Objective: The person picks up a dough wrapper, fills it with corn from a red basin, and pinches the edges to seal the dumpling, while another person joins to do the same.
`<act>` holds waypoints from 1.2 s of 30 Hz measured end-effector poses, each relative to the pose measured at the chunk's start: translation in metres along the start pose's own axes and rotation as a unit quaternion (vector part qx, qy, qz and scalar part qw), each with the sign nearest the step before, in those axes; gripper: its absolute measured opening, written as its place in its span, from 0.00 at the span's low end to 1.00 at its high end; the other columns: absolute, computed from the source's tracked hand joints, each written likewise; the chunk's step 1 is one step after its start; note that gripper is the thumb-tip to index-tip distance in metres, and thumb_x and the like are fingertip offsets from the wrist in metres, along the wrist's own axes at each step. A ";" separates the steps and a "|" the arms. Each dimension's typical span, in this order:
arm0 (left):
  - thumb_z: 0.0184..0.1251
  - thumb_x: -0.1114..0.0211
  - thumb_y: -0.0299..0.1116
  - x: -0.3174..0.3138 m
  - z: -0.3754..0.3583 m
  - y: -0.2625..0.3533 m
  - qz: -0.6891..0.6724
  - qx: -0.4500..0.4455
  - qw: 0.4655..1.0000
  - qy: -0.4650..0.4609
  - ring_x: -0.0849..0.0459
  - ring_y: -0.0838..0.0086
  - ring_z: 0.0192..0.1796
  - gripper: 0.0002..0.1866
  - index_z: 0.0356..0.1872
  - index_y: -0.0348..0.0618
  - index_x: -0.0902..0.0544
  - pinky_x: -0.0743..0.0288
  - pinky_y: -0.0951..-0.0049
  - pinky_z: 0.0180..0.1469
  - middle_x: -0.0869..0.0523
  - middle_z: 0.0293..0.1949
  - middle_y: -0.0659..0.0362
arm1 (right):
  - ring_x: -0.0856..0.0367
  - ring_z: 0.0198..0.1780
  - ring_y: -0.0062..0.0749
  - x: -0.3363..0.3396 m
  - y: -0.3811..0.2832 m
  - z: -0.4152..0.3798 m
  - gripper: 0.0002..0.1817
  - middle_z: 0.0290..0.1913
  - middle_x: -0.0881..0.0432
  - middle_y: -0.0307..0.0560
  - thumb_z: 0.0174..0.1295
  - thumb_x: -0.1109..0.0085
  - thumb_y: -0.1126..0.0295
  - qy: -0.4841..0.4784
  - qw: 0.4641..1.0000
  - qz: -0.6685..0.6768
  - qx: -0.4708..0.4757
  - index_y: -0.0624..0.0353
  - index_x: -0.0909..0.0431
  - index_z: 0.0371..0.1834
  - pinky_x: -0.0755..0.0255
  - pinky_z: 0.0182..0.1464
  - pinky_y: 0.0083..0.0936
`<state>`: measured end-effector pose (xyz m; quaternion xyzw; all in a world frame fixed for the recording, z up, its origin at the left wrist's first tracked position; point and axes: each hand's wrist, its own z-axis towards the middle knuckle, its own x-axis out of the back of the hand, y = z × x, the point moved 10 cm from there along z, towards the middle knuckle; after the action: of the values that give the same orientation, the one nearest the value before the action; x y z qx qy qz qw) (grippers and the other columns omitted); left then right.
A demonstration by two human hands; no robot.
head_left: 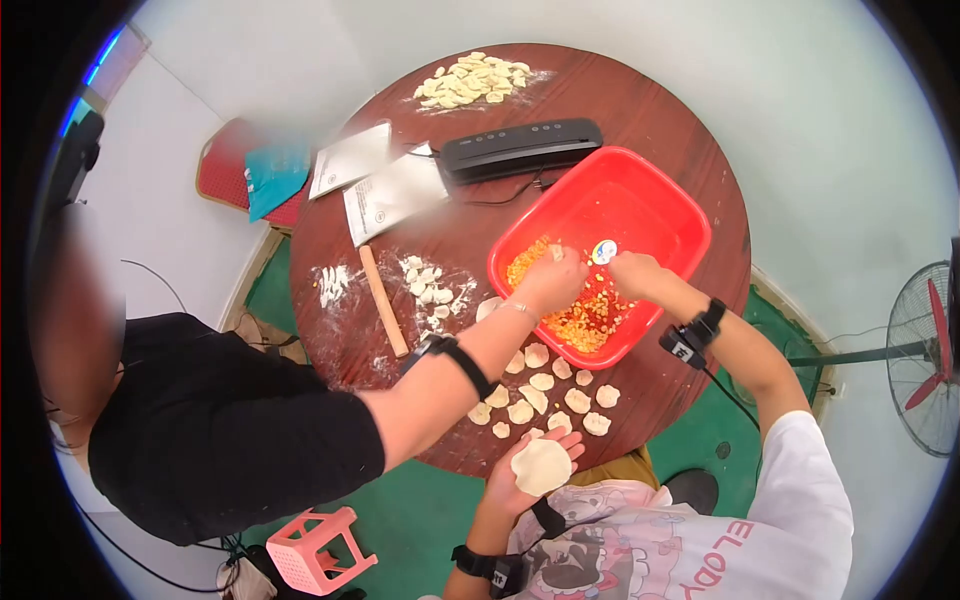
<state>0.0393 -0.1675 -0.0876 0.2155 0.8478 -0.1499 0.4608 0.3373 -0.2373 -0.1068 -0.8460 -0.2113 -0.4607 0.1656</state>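
My left hand (515, 478) is held palm up near the table's front edge, with a round dough wrapper (541, 467) lying flat across palm and fingers. Inside the red basin (655, 180), my right hand (640, 277) is closed over the orange-yellow chopped filling (590, 322). Right at its fingertips shows a small white rounded piece (604, 252) with a coloured print; I cannot tell what it belongs to. Another person's hand (553, 282) reaches into the same basin from the left, also over the filling. Several filled dumplings (577, 400) lie between the basin and my left hand.
A rolling pin (383, 300) lies beside floured dough pieces (425, 285). Behind are a black sealing machine (520, 148), white packets (397, 195) and a dough pile (470, 82). A co-worker in a black sleeve (250, 430) leans across from the left. A fan (925, 350) stands at right, a pink stool (318, 548) below.
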 end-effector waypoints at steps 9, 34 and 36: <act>0.68 0.60 0.42 0.004 -0.006 0.003 0.001 -0.051 0.998 0.021 0.39 0.54 0.63 0.26 0.61 0.33 0.44 0.40 0.58 0.61 0.40 0.61 0.43 | 0.25 0.47 0.46 -0.103 -0.040 0.025 0.30 0.50 0.29 0.57 0.43 0.38 0.69 -0.143 0.981 0.053 0.117 0.61 0.35 0.53 0.28 0.44 0.35; 0.67 0.60 0.41 0.019 0.014 0.020 -0.085 -0.117 0.989 0.009 0.33 0.54 0.59 0.24 0.59 0.36 0.39 0.37 0.56 0.58 0.32 0.57 0.46 | 0.23 0.41 0.50 -0.110 -0.088 0.014 0.12 0.37 0.23 0.58 0.49 0.51 0.73 -0.071 0.960 0.139 0.234 0.61 0.25 0.37 0.29 0.42 0.38; 0.67 0.60 0.41 0.017 0.015 0.025 -0.084 -0.125 0.989 0.007 0.33 0.55 0.59 0.24 0.59 0.36 0.39 0.37 0.56 0.58 0.32 0.56 0.47 | 0.24 0.42 0.50 -0.115 -0.086 0.019 0.13 0.37 0.23 0.58 0.45 0.49 0.75 -0.070 0.959 0.150 0.231 0.61 0.25 0.37 0.30 0.42 0.38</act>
<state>0.0547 -0.1492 -0.1112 0.0851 0.8783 -0.0792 0.4638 0.2506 -0.1781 -0.2065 -0.8368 -0.1933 -0.3088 0.4088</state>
